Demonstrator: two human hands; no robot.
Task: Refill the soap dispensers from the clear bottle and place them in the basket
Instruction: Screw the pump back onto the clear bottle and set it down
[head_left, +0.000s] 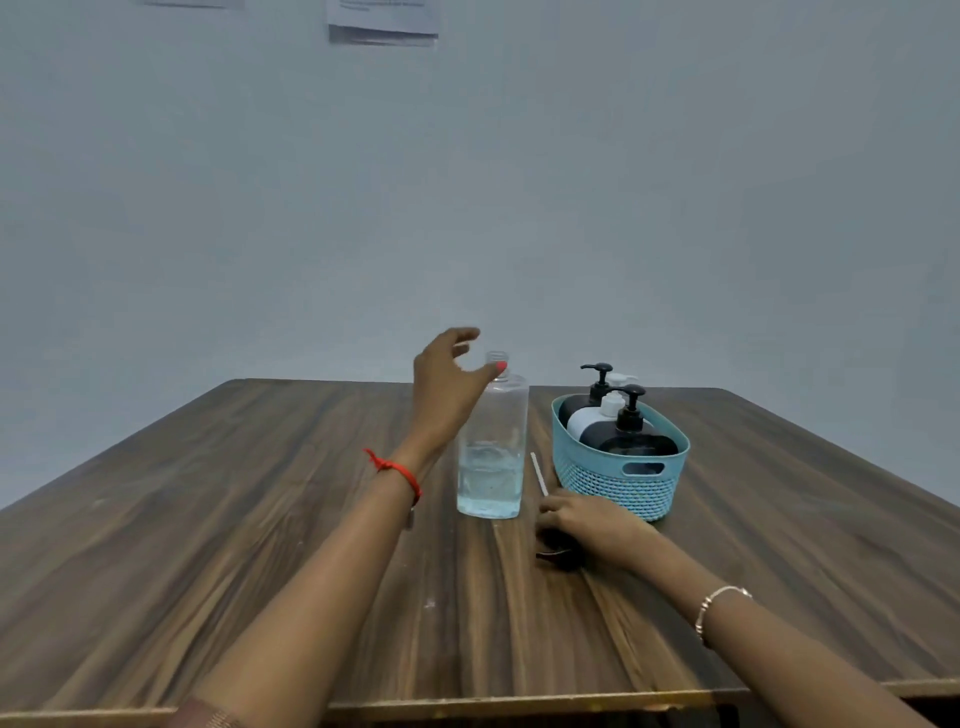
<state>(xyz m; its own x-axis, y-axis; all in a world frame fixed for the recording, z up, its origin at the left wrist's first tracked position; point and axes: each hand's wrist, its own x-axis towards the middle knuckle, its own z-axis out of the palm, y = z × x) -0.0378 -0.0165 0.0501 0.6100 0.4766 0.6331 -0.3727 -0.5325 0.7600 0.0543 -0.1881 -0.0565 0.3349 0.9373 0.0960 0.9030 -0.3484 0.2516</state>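
A clear bottle (491, 447) stands uncapped mid-table, about a third full of pale blue liquid. My left hand (447, 384) hovers at its neck with fingers spread; the thumb tip is right by the bottle's shoulder. My right hand (587, 522) rests on the table in front of the basket, closed over a dark pump top (558, 553), most of it hidden. A thin white tube (538, 473) sticks up from the fingers. The teal basket (618, 480) to the right holds several dispensers: a black one in front (636, 441), a white one (589, 421) and another black one (597, 384) behind.
The wooden table (260, 493) runs back to a plain pale wall. Its near edge (467, 704) lies close below my forearms. Papers (383, 23) hang high on the wall.
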